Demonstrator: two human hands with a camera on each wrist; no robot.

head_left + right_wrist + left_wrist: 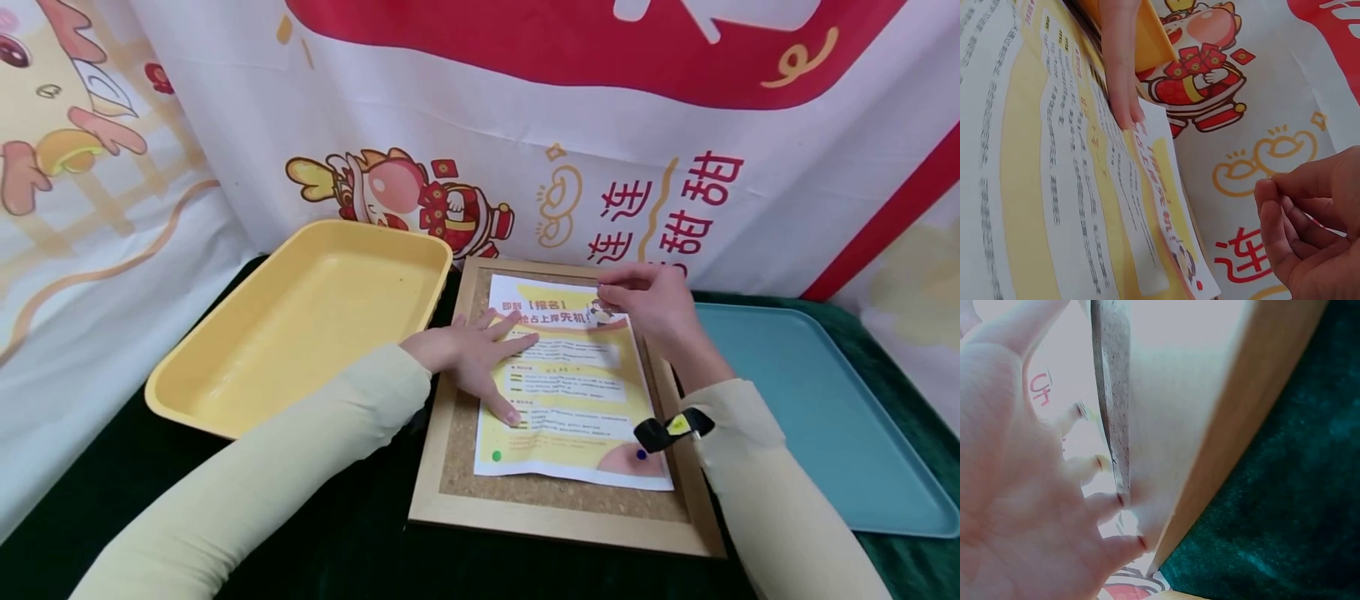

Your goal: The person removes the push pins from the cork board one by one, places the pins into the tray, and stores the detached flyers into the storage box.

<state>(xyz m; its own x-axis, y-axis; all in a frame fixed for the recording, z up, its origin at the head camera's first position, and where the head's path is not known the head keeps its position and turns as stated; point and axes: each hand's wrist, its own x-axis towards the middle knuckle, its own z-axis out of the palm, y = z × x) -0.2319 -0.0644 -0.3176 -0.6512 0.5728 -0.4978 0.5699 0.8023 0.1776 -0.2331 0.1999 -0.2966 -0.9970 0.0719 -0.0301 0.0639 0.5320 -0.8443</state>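
Note:
A printed yellow-and-white poster (555,367) lies on a wood-framed cork board (600,496). My left hand (472,350) lies spread on the poster's left side, its fingers straight. Over the top right corner is my right hand (652,304). Its thumb and index fingertip meet in a pinch in the right wrist view, apart from the paper; a tiny glint (1271,178) shows between them, its kind unclear. A green round pin (497,456) marks the poster's bottom left corner and a dark blue pin (641,454) the bottom right. A red dot (1199,285), looking like a pin head, shows at the top right corner.
A deep yellow tray (300,333) stands left of the board, and a flat blue-green tray (817,417) on the right. Dark green cloth (337,533) covers the table. A printed white banner (487,117) hangs close behind.

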